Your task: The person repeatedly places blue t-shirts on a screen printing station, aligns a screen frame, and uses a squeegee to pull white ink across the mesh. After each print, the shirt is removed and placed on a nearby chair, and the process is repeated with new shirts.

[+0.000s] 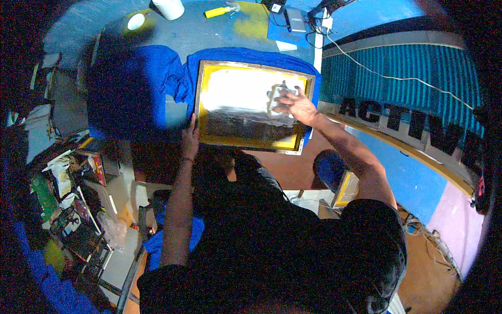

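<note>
While left hand (190,137) grips near-left corner of yellow wooden screen-printing frame (205,99), fingers curled on edge, right hand (297,104) presses pale squeegee block (277,97) onto mesh, fingers spread; blue cloth (151,89) beneath.

Person at work: clothing and limbs as seen from above.

Dark, near-black short-sleeved shirt covers torso and shoulders; the fabric shows loose folds across the chest, and the sleeves end above the elbows. Both forearms are bare from sleeve hem to wrist. Left hand (190,140) and right hand (296,104) are bare, with no gloves and no rings that can be made out. A thin band may sit at the left wrist; too blurred to confirm.
</note>
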`<state>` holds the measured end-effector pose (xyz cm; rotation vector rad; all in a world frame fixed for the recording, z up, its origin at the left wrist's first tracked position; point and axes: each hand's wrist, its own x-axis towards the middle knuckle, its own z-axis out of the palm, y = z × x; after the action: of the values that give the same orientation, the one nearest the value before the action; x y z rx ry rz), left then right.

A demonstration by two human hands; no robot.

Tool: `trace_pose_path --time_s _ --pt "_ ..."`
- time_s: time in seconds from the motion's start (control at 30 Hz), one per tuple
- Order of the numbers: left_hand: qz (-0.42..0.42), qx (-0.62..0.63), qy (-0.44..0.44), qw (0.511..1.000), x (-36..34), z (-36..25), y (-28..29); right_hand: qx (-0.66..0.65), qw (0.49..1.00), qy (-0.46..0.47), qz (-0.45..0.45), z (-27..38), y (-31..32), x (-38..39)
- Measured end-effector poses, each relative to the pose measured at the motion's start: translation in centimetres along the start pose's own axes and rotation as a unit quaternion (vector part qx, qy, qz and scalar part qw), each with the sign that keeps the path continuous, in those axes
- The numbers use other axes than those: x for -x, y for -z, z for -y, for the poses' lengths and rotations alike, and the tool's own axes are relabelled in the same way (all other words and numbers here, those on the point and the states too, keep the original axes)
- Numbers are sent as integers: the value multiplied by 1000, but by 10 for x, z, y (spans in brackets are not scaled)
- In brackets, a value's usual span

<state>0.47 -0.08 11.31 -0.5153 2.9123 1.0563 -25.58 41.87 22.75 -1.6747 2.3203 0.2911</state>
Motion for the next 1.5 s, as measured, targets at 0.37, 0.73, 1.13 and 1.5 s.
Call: trace_pose_path --time_s 0.37,0.73,1.13,1.5 --pt "50 55 32 997 2 -2 6 -59 998 -1 -14 -42 -31 81" --pt "-10 -42 84 995 6 -37 8 -4 1000 8 -14 -43 -39 94" --pt "37 -46 33 998 -4 -65 57 -338 695 -573 -273 72 -52 148" --pt "110 5 52 993 -33 -84 107 -659 522 -512 -178 82 -62 113"
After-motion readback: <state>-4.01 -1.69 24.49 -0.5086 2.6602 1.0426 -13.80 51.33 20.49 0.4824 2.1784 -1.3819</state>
